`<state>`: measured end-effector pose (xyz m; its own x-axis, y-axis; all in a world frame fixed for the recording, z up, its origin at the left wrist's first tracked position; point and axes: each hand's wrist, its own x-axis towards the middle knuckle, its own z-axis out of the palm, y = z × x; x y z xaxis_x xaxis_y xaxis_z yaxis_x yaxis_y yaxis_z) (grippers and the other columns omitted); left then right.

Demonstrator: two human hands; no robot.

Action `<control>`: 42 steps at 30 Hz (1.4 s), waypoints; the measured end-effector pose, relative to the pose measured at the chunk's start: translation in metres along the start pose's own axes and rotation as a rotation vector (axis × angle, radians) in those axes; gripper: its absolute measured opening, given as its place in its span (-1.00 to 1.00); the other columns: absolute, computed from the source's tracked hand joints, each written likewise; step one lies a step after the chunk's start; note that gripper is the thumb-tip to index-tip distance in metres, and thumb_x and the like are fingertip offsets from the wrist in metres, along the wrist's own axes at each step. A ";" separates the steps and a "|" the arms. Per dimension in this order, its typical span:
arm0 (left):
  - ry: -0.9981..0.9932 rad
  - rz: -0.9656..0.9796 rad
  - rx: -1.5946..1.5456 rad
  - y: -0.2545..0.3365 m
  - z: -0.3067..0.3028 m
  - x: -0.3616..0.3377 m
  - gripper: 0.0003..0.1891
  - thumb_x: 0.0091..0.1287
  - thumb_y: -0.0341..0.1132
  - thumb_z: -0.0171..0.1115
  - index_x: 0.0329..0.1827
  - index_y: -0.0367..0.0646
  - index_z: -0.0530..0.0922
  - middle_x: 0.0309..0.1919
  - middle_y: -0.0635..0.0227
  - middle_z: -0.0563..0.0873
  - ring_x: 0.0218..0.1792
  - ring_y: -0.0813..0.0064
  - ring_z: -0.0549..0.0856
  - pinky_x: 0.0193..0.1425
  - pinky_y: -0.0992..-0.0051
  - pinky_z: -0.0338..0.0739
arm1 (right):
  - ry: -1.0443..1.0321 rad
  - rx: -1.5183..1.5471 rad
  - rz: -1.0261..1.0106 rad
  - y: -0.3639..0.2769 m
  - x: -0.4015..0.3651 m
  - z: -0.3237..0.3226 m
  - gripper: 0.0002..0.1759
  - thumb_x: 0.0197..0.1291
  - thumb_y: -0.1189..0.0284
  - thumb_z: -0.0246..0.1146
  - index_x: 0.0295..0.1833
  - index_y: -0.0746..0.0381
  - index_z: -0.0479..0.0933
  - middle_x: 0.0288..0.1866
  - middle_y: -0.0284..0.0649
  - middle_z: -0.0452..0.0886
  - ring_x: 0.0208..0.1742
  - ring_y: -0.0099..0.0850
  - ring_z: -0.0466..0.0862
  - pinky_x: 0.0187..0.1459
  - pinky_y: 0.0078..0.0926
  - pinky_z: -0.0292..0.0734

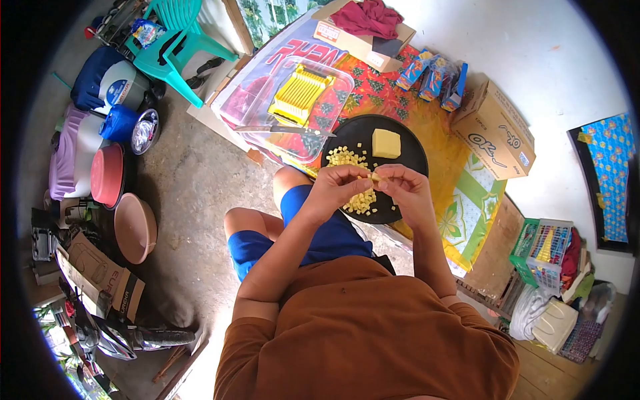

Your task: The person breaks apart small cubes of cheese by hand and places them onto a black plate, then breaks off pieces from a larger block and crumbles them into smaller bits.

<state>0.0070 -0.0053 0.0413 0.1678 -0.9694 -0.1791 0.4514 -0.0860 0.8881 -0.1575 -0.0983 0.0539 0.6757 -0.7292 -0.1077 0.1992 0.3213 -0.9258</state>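
Over a round black tray, both my hands meet, fingertips pinched on a small pale yellow piece of cheese. My left hand grips it from the left, and my right hand from the right; the fingers partly hide it. On the tray behind them sits a pale yellow block of cheese. Many small cheese cubes lie loose beside the block, and more are heaped under my hands. A knife rests across a clear plastic container, its tip near the tray's left rim.
The clear container holds a yellow ridged plastic piece. Behind the tray are blue boxes, an open carton with a red cloth, and a brown carton at right. A green chair and basins stand left.
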 end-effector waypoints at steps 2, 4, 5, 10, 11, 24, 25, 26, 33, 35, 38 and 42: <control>0.018 0.020 0.009 0.000 0.000 0.000 -0.83 0.28 -0.43 0.35 -0.11 -0.28 0.67 -0.38 0.47 0.71 -0.37 0.80 0.59 -0.31 0.76 0.46 | 0.008 -0.026 -0.010 -0.002 0.000 0.001 -0.81 0.16 0.66 0.31 -0.09 0.38 0.59 -0.18 -0.29 0.65 -0.14 -0.59 0.64 -0.06 -0.65 0.55; 0.019 0.065 0.056 -0.008 -0.003 0.003 -0.83 0.28 -0.43 0.35 -0.11 -0.29 0.66 -0.37 0.47 0.71 -0.36 0.79 0.60 -0.30 0.75 0.47 | 0.004 -0.076 -0.032 -0.002 -0.001 0.001 -0.82 0.17 0.64 0.31 -0.09 0.38 0.59 -0.17 -0.28 0.65 -0.14 -0.59 0.64 -0.06 -0.65 0.55; 0.020 0.087 0.080 -0.011 -0.004 0.004 -0.83 0.28 -0.44 0.35 -0.12 -0.30 0.66 -0.37 0.46 0.71 -0.35 0.79 0.60 -0.29 0.74 0.48 | 0.001 -0.076 -0.023 -0.002 -0.002 0.001 -0.82 0.17 0.64 0.31 -0.09 0.38 0.59 -0.17 -0.28 0.65 -0.15 -0.59 0.64 -0.06 -0.65 0.55; 0.012 0.079 0.065 -0.004 0.002 0.002 -0.84 0.28 -0.41 0.35 -0.14 -0.28 0.65 -0.39 0.49 0.69 -0.40 0.81 0.57 -0.34 0.75 0.44 | -0.013 -0.068 0.023 -0.002 -0.002 -0.002 -0.82 0.18 0.63 0.31 -0.09 0.39 0.59 -0.20 -0.23 0.67 -0.17 -0.57 0.66 -0.07 -0.64 0.57; 0.009 0.062 0.063 -0.002 0.003 0.001 -0.84 0.28 -0.40 0.35 -0.14 -0.27 0.65 -0.40 0.51 0.68 -0.43 0.82 0.55 -0.36 0.76 0.41 | -0.004 -0.061 0.043 -0.001 -0.002 -0.004 -0.82 0.18 0.62 0.31 -0.09 0.39 0.59 -0.20 -0.23 0.67 -0.18 -0.56 0.66 -0.07 -0.63 0.57; 0.228 0.089 0.672 -0.072 -0.025 0.036 -0.76 0.17 -0.23 0.40 -0.25 -0.23 0.66 -0.66 0.45 0.53 -0.61 0.68 0.48 -0.52 0.56 0.34 | 0.153 -0.091 0.200 0.067 0.026 -0.046 -0.72 0.21 0.52 0.29 0.02 0.40 0.58 -0.21 -0.28 0.65 -0.23 -0.56 0.63 -0.08 -0.60 0.56; 0.253 0.093 0.743 -0.079 -0.028 0.038 -0.75 0.15 -0.22 0.40 -0.26 -0.23 0.66 -0.67 0.43 0.53 -0.61 0.65 0.50 -0.51 0.54 0.36 | 0.161 -0.130 0.210 0.072 0.027 -0.050 -0.71 0.20 0.52 0.29 0.03 0.41 0.58 -0.22 -0.29 0.65 -0.24 -0.57 0.63 -0.09 -0.62 0.55; 0.279 0.096 0.814 -0.086 -0.031 0.040 -0.74 0.14 -0.21 0.40 -0.27 -0.22 0.66 -0.68 0.40 0.53 -0.61 0.62 0.52 -0.50 0.53 0.38 | 0.146 -0.132 0.215 0.076 0.027 -0.055 -0.71 0.20 0.52 0.29 0.02 0.40 0.58 -0.23 -0.30 0.64 -0.24 -0.59 0.62 -0.11 -0.63 0.55; 0.221 0.068 0.627 -0.094 -0.033 0.040 -0.75 0.16 -0.23 0.38 -0.26 -0.26 0.66 -0.67 0.39 0.55 -0.63 0.62 0.50 -0.52 0.53 0.37 | 0.102 -0.213 0.185 0.081 0.026 -0.045 -0.76 0.17 0.52 0.30 -0.05 0.38 0.60 -0.33 -0.34 0.62 -0.30 -0.62 0.59 -0.21 -0.69 0.50; 0.216 0.081 0.559 -0.097 -0.035 0.040 -0.75 0.17 -0.24 0.38 -0.26 -0.27 0.66 -0.67 0.40 0.55 -0.63 0.65 0.48 -0.53 0.54 0.35 | 0.099 -0.279 0.166 0.088 0.029 -0.047 -0.78 0.16 0.53 0.30 -0.07 0.38 0.60 -0.34 -0.35 0.61 -0.33 -0.63 0.58 -0.23 -0.70 0.49; 0.238 0.065 0.581 -0.096 -0.036 0.041 -0.75 0.17 -0.25 0.38 -0.24 -0.29 0.66 -0.68 0.42 0.53 -0.63 0.68 0.45 -0.54 0.56 0.32 | 0.102 -0.401 0.145 0.097 0.033 -0.056 -0.77 0.17 0.53 0.28 -0.06 0.38 0.60 -0.31 -0.35 0.61 -0.33 -0.63 0.58 -0.21 -0.70 0.49; 0.244 0.061 0.558 -0.101 -0.040 0.043 -0.73 0.20 -0.26 0.38 -0.21 -0.31 0.65 -0.66 0.49 0.51 -0.61 0.71 0.42 -0.53 0.59 0.29 | 0.115 -0.305 0.173 0.094 0.033 -0.056 -0.75 0.23 0.52 0.25 0.00 0.38 0.58 -0.22 -0.32 0.63 -0.24 -0.60 0.60 -0.12 -0.65 0.53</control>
<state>0.0033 -0.0288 -0.0733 0.4050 -0.9013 -0.1541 -0.0815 -0.2034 0.9757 -0.1567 -0.1259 -0.0576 0.5934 -0.7483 -0.2966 -0.1435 0.2642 -0.9537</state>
